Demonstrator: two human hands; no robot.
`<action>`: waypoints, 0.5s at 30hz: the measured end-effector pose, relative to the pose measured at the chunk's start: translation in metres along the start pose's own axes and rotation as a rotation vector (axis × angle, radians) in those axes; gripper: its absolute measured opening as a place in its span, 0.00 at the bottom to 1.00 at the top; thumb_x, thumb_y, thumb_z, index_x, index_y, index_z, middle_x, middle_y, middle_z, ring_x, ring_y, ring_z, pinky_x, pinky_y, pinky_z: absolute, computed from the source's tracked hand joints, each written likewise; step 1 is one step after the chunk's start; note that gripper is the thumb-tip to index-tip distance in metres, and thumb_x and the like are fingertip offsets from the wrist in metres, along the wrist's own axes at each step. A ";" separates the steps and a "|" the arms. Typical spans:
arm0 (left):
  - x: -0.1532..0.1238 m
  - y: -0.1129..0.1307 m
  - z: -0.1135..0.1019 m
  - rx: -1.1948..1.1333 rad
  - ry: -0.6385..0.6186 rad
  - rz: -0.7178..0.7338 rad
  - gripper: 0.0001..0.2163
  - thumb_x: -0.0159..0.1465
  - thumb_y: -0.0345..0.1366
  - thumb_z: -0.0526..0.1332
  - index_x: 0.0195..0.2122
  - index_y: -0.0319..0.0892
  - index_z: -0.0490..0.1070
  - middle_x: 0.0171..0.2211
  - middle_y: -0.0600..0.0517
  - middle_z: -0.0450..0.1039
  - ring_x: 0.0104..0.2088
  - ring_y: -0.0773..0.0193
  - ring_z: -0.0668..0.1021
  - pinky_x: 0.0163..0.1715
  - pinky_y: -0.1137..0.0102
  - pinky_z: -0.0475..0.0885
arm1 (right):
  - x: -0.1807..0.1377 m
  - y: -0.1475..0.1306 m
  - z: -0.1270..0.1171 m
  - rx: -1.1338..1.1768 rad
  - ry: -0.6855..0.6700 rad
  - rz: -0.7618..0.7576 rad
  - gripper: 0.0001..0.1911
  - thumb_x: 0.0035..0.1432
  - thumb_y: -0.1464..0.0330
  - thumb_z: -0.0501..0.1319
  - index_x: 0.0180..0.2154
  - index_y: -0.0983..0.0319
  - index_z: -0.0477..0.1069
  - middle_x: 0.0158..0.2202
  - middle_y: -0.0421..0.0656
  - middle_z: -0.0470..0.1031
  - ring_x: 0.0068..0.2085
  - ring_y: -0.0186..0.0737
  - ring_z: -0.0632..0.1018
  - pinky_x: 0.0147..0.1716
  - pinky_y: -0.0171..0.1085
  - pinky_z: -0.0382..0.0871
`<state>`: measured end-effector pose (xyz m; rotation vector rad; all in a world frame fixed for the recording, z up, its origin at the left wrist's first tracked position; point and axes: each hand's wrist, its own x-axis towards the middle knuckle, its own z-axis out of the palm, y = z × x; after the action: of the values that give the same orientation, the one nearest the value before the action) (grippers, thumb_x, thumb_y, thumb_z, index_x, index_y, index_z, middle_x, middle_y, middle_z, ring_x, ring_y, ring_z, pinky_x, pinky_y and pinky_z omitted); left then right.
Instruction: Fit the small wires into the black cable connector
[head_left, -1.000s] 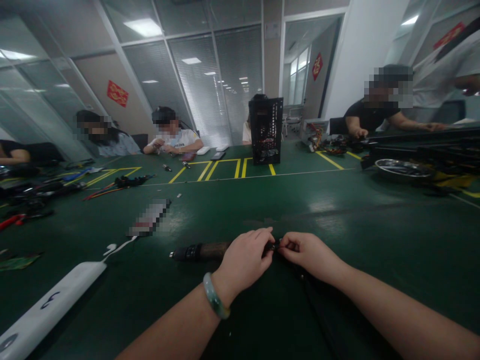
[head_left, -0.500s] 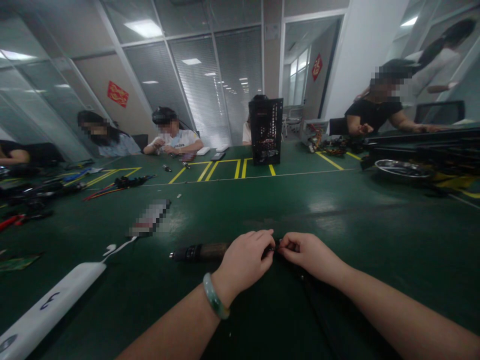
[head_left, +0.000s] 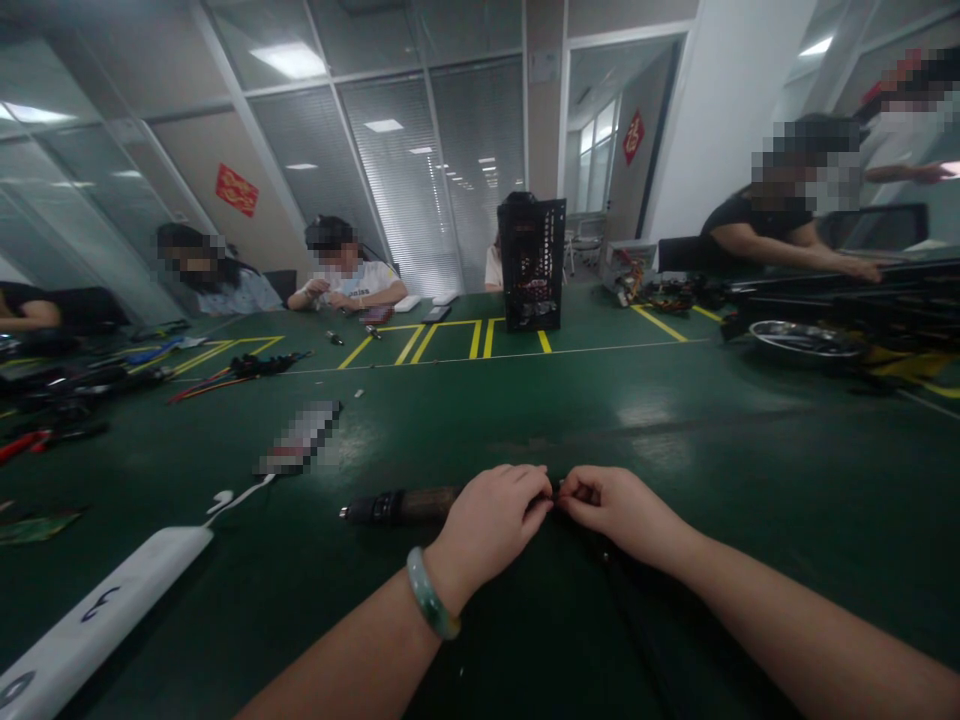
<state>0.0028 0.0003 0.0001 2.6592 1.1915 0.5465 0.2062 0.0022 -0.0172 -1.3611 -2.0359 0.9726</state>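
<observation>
My left hand [head_left: 499, 520], with a green bangle [head_left: 431, 595] on its wrist, curls over the right end of a dark cylindrical tool [head_left: 405, 506]. This tool lies on the table with a small metal tip at its left end and resembles an inline electric screwdriver. My right hand [head_left: 615, 505] is closed in a pinch just to the right, its fingertips nearly meeting those of my left. What the fingertips hold is small, dark and mostly hidden. Below my right hand a black cord or rod [head_left: 626, 620] runs toward the near edge.
A white power strip [head_left: 112, 610] and a phone [head_left: 300, 438] on a white cable lie left on the green table [head_left: 450, 430]. Cables [head_left: 247, 367] lie farther left. A black computer case [head_left: 532, 265] stands at the back; a large black object [head_left: 840, 300] is right. Several people sit around.
My left fingers have curled in closer to the thumb; my right hand has barely moved. The person in black at right has leaned over and stretched an arm onto the black object.
</observation>
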 end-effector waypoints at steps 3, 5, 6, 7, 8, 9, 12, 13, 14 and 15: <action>0.000 -0.001 0.001 0.000 0.000 -0.002 0.05 0.64 0.34 0.59 0.41 0.45 0.69 0.50 0.53 0.70 0.47 0.59 0.73 0.48 0.61 0.68 | 0.000 -0.001 -0.001 -0.006 0.003 0.007 0.06 0.58 0.66 0.59 0.33 0.60 0.74 0.28 0.38 0.76 0.29 0.35 0.75 0.27 0.31 0.63; -0.001 -0.001 0.002 -0.001 0.003 -0.002 0.06 0.63 0.32 0.59 0.41 0.45 0.68 0.51 0.54 0.70 0.47 0.60 0.73 0.48 0.61 0.68 | 0.000 -0.001 -0.001 -0.006 0.002 0.007 0.07 0.58 0.66 0.59 0.33 0.60 0.74 0.28 0.38 0.76 0.29 0.35 0.75 0.27 0.31 0.63; -0.001 -0.002 0.002 -0.004 0.007 -0.004 0.06 0.63 0.32 0.59 0.41 0.45 0.68 0.51 0.53 0.70 0.47 0.60 0.73 0.48 0.61 0.68 | 0.000 0.000 -0.001 -0.006 0.002 0.007 0.06 0.58 0.66 0.59 0.33 0.60 0.74 0.28 0.38 0.76 0.29 0.35 0.75 0.27 0.31 0.63; -0.001 -0.002 0.003 -0.007 0.010 -0.008 0.05 0.63 0.32 0.59 0.41 0.45 0.68 0.50 0.53 0.70 0.47 0.60 0.73 0.48 0.61 0.68 | 0.001 0.000 -0.001 -0.008 0.001 0.007 0.06 0.58 0.66 0.59 0.33 0.60 0.74 0.28 0.38 0.76 0.29 0.34 0.75 0.27 0.31 0.62; -0.001 -0.002 0.003 -0.009 0.013 -0.014 0.05 0.63 0.32 0.59 0.40 0.45 0.68 0.50 0.52 0.70 0.46 0.60 0.73 0.48 0.61 0.68 | 0.001 0.000 -0.001 -0.009 0.001 0.006 0.06 0.58 0.66 0.59 0.33 0.60 0.74 0.27 0.37 0.76 0.29 0.34 0.74 0.27 0.31 0.62; -0.001 -0.002 0.003 -0.010 0.015 -0.021 0.05 0.63 0.33 0.59 0.40 0.44 0.68 0.49 0.52 0.71 0.46 0.59 0.73 0.48 0.61 0.68 | 0.001 0.000 -0.001 -0.011 0.002 0.005 0.06 0.58 0.66 0.59 0.33 0.60 0.74 0.27 0.37 0.76 0.29 0.34 0.74 0.27 0.31 0.62; -0.001 -0.002 0.003 -0.005 0.018 -0.035 0.04 0.64 0.35 0.59 0.40 0.44 0.68 0.47 0.51 0.72 0.45 0.59 0.74 0.47 0.61 0.69 | 0.002 0.001 0.000 -0.007 0.005 0.001 0.06 0.58 0.67 0.59 0.33 0.60 0.73 0.27 0.37 0.75 0.29 0.34 0.74 0.27 0.31 0.62; -0.001 -0.002 0.003 -0.003 0.018 -0.036 0.05 0.64 0.36 0.59 0.40 0.44 0.68 0.46 0.52 0.72 0.44 0.59 0.74 0.46 0.61 0.69 | 0.002 0.001 0.001 -0.002 0.005 0.000 0.06 0.58 0.66 0.59 0.33 0.60 0.73 0.27 0.37 0.75 0.29 0.34 0.74 0.27 0.31 0.62; -0.001 -0.001 0.003 -0.001 0.019 -0.035 0.05 0.64 0.36 0.59 0.40 0.45 0.68 0.45 0.52 0.72 0.44 0.60 0.74 0.46 0.62 0.69 | 0.002 0.001 0.001 0.001 0.005 0.001 0.06 0.58 0.66 0.59 0.33 0.60 0.73 0.27 0.37 0.75 0.29 0.34 0.74 0.27 0.31 0.62; 0.000 -0.001 0.003 0.000 0.019 -0.033 0.05 0.64 0.36 0.59 0.41 0.45 0.68 0.44 0.53 0.72 0.43 0.60 0.74 0.46 0.62 0.69 | 0.001 0.001 0.001 0.004 0.005 0.002 0.06 0.58 0.66 0.59 0.33 0.60 0.73 0.27 0.38 0.75 0.29 0.35 0.75 0.27 0.31 0.63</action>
<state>0.0030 0.0010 -0.0030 2.6353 1.2380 0.5680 0.2055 0.0034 -0.0189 -1.3620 -2.0283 0.9733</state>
